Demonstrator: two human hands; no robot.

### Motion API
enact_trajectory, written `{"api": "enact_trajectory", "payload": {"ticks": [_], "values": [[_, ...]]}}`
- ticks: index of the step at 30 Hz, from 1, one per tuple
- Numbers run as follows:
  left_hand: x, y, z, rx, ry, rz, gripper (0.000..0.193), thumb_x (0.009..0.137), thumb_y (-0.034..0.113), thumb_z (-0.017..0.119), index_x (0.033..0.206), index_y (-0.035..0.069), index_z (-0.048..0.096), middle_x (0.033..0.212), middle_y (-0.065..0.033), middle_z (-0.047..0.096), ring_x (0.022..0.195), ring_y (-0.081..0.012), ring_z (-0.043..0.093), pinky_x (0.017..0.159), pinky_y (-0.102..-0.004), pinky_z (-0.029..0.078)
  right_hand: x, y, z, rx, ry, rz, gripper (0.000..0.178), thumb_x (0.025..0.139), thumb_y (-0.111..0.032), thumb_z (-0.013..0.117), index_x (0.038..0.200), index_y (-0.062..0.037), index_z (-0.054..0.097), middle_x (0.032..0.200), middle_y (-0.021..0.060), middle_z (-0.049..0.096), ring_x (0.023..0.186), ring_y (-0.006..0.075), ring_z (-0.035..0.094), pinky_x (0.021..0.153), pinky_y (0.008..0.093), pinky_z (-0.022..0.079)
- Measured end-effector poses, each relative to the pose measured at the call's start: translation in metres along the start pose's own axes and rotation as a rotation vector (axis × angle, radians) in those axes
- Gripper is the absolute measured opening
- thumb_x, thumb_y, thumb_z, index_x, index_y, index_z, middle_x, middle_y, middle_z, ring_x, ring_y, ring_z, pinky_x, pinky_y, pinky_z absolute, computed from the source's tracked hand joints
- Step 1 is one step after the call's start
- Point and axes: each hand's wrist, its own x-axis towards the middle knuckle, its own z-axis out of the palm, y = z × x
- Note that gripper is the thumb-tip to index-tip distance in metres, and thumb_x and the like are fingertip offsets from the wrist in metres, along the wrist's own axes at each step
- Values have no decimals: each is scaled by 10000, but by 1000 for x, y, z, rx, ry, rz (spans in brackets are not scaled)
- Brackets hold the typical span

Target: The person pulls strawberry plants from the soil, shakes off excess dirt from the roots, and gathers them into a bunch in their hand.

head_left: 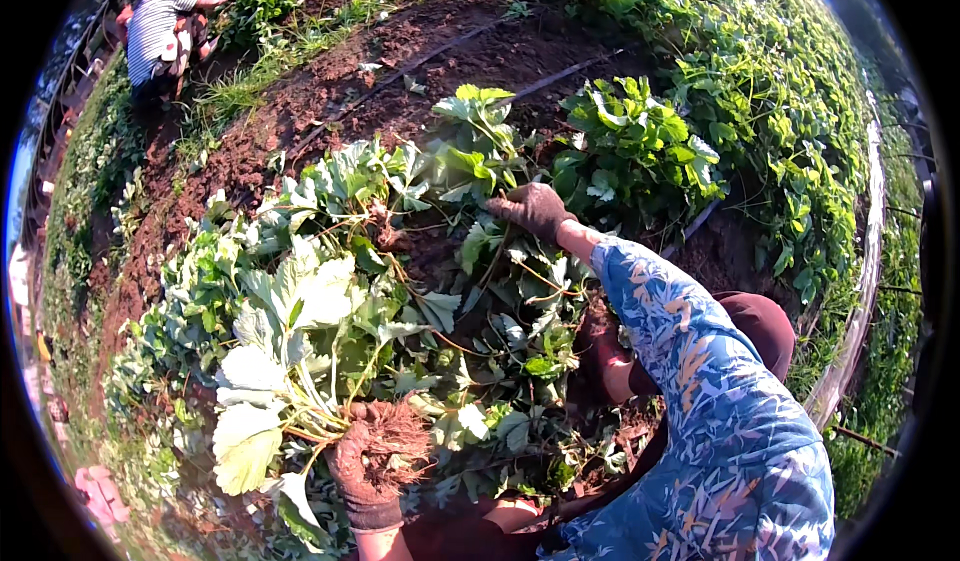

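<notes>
My left hand (pixel 372 466), in a dark dirt-stained glove, is closed round the base of an uprooted strawberry plant (pixel 300 296). Its brown root clump (pixel 398 443) sticks out beside my fingers, and its broad pale green leaves spread up and to the left. Farther off, my right hand (pixel 535 211), gloved as well, reaches across with its fingers drawn together at the stems of another strawberry plant (pixel 478 141). Leaves partly cover those fingertips. Under and between both hands lies a thick heap of strawberry plants (pixel 440 311), some with runners and roots showing.
A rooted leafy clump (pixel 640 146) stands right of my right hand, with dense green vines (pixel 770 111) beyond. Dark strips (pixel 430 56) cross the bare brown soil (pixel 330 51). A person in a striped shirt (pixel 160 36) crouches far left. A pale edging (pixel 860 281) runs along the right.
</notes>
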Motion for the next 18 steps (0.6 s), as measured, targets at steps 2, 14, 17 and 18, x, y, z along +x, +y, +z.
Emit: {"api": "enact_trajectory", "payload": {"ticks": [2, 14, 17, 18], "values": [[1, -2, -2, -24, 81, 9, 292, 913, 250, 534, 1125, 50, 550, 1071, -123, 610, 1036, -318, 599, 908, -519, 493, 40, 13, -18, 587, 411, 153, 377, 825, -375, 702, 952, -20, 708, 777, 68, 679, 599, 139, 606, 555, 293, 477], [-4, 9, -2, -115, 243, 73, 200, 946, 237, 510, 826, 80, 542, 846, -71, 592, 992, -280, 589, 891, -519, 481, 66, 43, -9, -324, -75, 380, 332, 684, -246, 727, 974, -86, 707, 959, 150, 692, 942, 292, 666, 804, 391, 534], [-11, 12, -1, -105, 304, 66, 185, 936, 223, 530, 827, 76, 558, 863, -80, 609, 959, -281, 599, 861, -499, 495, 37, 32, -24, 125, -17, 494, 321, 698, -164, 759, 977, -25, 681, 928, 149, 695, 842, 261, 685, 716, 376, 549], [-13, 13, -1, -89, 295, 53, 178, 936, 214, 525, 833, 75, 569, 872, -76, 614, 969, -278, 605, 888, -504, 490, 29, 29, -32, 407, 31, 454, 295, 717, -114, 754, 963, 21, 662, 907, 175, 690, 779, 278, 690, 648, 387, 556]]}}
